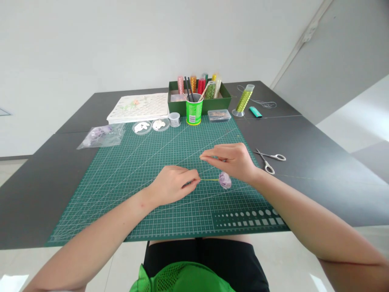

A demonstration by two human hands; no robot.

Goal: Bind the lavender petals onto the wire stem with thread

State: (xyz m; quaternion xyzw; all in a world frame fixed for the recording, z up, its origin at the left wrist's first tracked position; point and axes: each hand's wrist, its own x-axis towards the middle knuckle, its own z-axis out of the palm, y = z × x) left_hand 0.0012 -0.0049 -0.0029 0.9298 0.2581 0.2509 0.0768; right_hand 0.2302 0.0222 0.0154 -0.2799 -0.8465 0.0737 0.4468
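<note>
My left hand (178, 183) is closed in a pinch on the thin yellow-green stem of a small pale purple artificial flower (225, 180). The stem lies level, and the bloom points to the right, a little over the green cutting mat (133, 158). Above and behind the stem is my right hand (229, 159), its fingertips pressed together. Whether something fine is between those fingertips is too small to tell. My right wrist passes close to the bloom.
Scissors (267, 160) lie spread to the right. Behind stand a green cup (194, 111) of sticks, a box (178, 107) of thread spools, a tilted spool (244, 99) and a teal lighter (255, 112). Petal dishes (142, 127) and a plastic bag (105, 137) sit at left.
</note>
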